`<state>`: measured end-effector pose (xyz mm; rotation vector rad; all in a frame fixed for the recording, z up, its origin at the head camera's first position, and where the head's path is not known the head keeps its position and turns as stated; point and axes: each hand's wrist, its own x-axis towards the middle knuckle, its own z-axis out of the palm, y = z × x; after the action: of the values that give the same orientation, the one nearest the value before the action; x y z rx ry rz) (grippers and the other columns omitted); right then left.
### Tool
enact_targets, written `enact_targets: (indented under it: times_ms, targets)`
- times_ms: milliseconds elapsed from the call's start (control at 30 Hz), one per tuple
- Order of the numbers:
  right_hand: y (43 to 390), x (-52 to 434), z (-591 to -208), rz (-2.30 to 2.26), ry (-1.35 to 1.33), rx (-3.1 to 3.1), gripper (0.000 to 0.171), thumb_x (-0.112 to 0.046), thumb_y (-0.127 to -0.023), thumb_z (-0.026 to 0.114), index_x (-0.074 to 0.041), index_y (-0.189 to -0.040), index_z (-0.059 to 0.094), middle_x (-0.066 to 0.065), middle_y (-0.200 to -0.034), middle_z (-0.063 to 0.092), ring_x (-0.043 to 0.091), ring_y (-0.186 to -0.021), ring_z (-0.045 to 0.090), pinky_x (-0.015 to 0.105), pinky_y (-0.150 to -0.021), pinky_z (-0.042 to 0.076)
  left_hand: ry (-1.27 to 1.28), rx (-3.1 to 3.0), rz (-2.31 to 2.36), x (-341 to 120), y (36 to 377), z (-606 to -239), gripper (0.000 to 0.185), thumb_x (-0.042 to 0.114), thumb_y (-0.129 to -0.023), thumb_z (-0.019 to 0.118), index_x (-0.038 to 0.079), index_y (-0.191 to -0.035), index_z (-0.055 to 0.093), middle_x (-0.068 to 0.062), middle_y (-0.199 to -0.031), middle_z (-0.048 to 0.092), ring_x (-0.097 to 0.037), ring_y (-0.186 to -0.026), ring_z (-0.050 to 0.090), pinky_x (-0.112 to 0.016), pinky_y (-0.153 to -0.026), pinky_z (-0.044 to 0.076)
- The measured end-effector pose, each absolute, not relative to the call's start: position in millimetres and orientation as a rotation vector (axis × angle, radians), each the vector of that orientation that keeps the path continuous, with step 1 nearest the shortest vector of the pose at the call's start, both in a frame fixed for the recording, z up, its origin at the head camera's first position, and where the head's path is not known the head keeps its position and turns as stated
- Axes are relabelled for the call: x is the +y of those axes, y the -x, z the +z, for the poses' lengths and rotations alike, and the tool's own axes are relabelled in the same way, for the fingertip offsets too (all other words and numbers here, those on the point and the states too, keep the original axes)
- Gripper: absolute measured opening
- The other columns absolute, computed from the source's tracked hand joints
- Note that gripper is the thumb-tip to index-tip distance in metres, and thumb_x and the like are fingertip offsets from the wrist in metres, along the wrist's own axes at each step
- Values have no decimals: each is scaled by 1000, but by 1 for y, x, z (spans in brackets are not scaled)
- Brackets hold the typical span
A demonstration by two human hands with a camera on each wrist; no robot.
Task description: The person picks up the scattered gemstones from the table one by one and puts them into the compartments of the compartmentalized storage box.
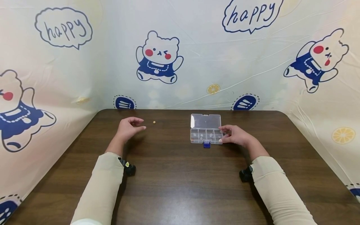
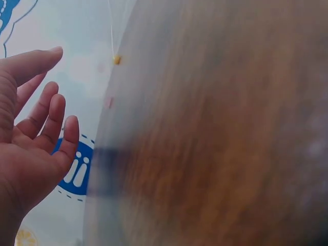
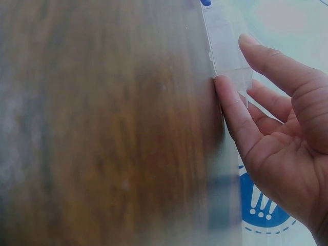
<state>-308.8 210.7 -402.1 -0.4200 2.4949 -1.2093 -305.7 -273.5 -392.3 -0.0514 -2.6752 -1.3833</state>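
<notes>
In the head view my left hand (image 1: pixel 130 127) is held over the left part of the table, thumb and fingers apart with nothing between them. Just right of its fingertips lies a tiny yellowish bead-like piece (image 1: pixel 154 122); the left wrist view shows this piece (image 2: pixel 117 60) beyond the spread fingers. A clear plastic compartment box (image 1: pixel 198 140) stands with its lid (image 1: pixel 206 121) folded back and its blue latch (image 1: pixel 206 144) towards me. Small pale pieces sit in several compartments. My right hand (image 1: pixel 236 135) holds the box's right end, thumb at the front corner and fingers behind.
The dark wooden table (image 1: pixel 174 178) ends at a back edge against a printed cloth (image 1: pixel 197 78) with bears and lettering. Black wrist cameras sit under both sleeves, close above the tabletop.
</notes>
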Motion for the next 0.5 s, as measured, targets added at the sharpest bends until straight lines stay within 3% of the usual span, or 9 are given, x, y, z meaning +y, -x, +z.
enact_targets:
  times_ms: [500]
  targets:
    - [307, 211, -399, -1187, 404, 2506, 72, -22, -84, 79, -5, -144, 44, 21, -140, 47, 27, -102, 56, 45, -100, 43, -12, -2774, -1418, -293, 320, -403, 47, 15, -81, 80, -2, -122, 64, -23, -121, 60, -32, -109, 51, -44, -98, 43]
